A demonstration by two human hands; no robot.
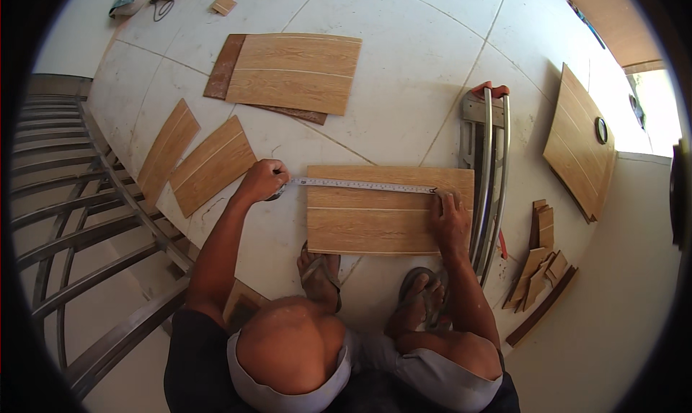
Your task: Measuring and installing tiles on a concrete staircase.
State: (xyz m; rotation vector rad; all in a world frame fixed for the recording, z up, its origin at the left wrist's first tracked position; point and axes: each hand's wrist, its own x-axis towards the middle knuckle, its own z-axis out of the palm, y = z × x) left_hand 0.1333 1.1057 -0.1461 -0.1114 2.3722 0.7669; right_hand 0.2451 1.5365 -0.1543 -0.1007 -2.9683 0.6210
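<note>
A wood-look tile (367, 225) lies flat on the floor in front of my feet. Across its upper part stretches the pale blade of a tape measure (360, 185), extending past the tile's left edge. My left hand (268, 180) is closed around the tape's case, just left of the tile; the fingers hide most of the case. At the tile's right side, my right hand (450, 222) presses down with its fingertips near the end of the blade. Whether those fingers pinch the tape's tip cannot be made out exactly.
A tile cutter with metal rails (494, 175) stands right of the tile. Stacked tiles (295, 70) lie farther off, two cut pieces (214, 164) at left. Offcuts (537, 269) and a leaning tile (577, 146) are at right. A metal railing (108, 197) runs along the left.
</note>
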